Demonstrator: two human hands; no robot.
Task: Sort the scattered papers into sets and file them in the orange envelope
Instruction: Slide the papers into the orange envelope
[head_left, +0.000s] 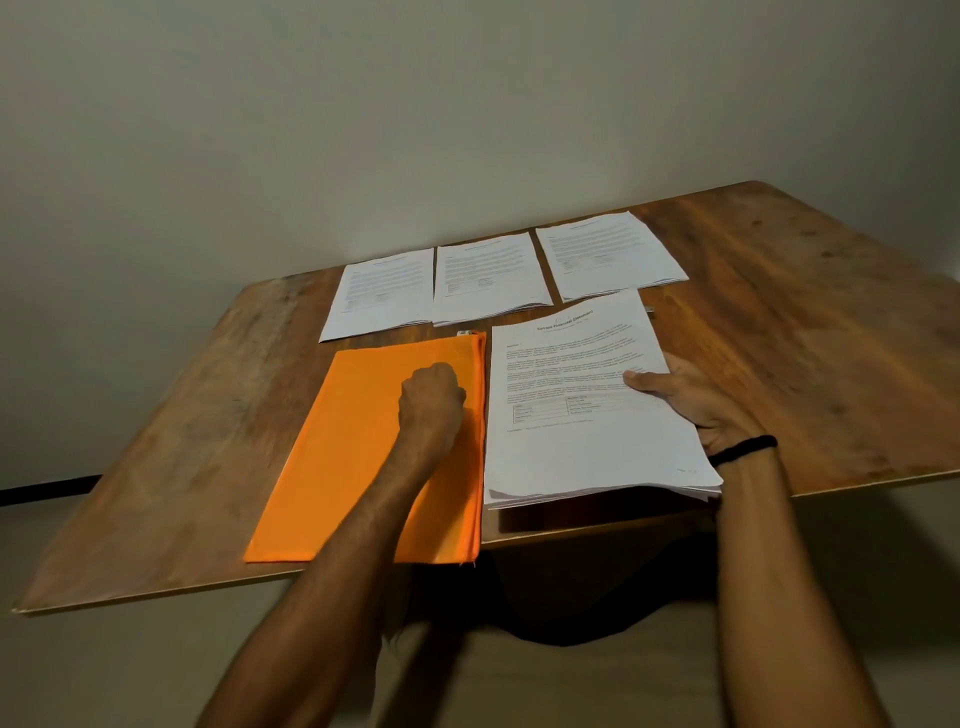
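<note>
The orange envelope (343, 457) lies flat on the wooden table (810, 364), its near end over the front edge. My left hand (431, 400) rests on it as a closed fist near its right edge; whether it pinches the envelope I cannot tell. To the right lies a thick stack of printed papers (576, 410), its near end overhanging the table edge. My right hand (696, 400) grips this stack at its right side, thumb on top. Three smaller paper sets lie in a row behind: left set (382, 293), middle set (488, 278), right set (610, 254).
A small pale object (464, 332) peeks out at the envelope's far corner. A black band (743, 449) circles my right wrist. A bare wall stands close behind the table. Dark cloth (571, 587) lies below the table's front edge.
</note>
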